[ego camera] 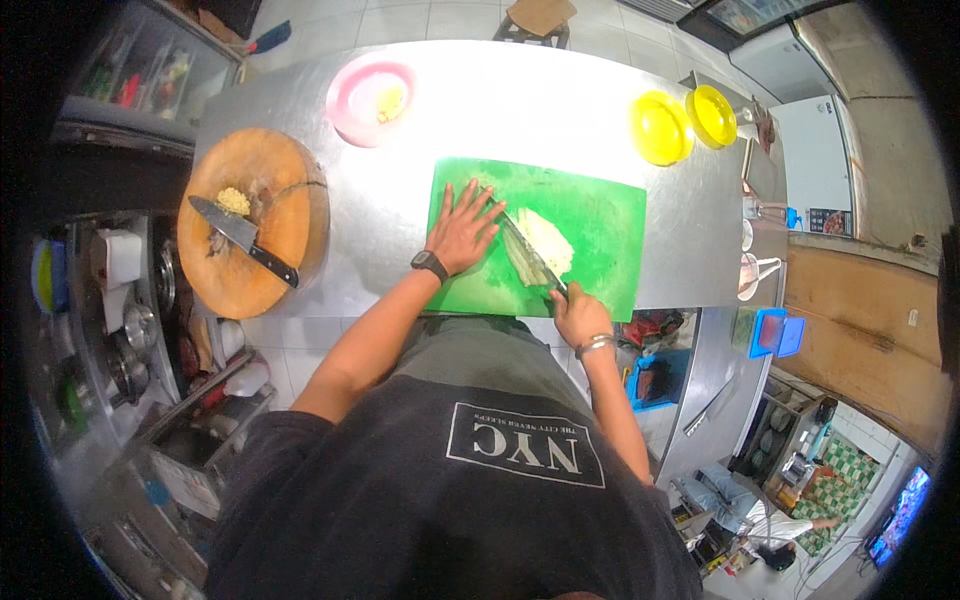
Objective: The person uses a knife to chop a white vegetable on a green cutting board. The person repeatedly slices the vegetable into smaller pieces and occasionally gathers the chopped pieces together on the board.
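Note:
My right hand (pixel 583 321) grips the handle of a kitchen knife (pixel 531 251), whose blade lies slantwise across a pale, chopped vegetable on a green cutting board (pixel 611 225). On the blade's right spreads a pile of fine pale pieces (pixel 546 238); longer pale strips (pixel 523 264) lie on its left. My left hand (pixel 463 232), with a watch on the wrist, rests flat with fingers spread, its fingertips at or beside the blade's tip end. Whether they press on the blade is hard to tell.
At left, a round wooden chopping block (pixel 262 169) bears a second knife (pixel 240 236) and minced yellowish bits (pixel 233 201). A pink plate (pixel 352 105) with a yellowish heap and two yellow plates (pixel 661 129) stand towards the steel table's far side. Another person (pixel 776 525) is at lower right.

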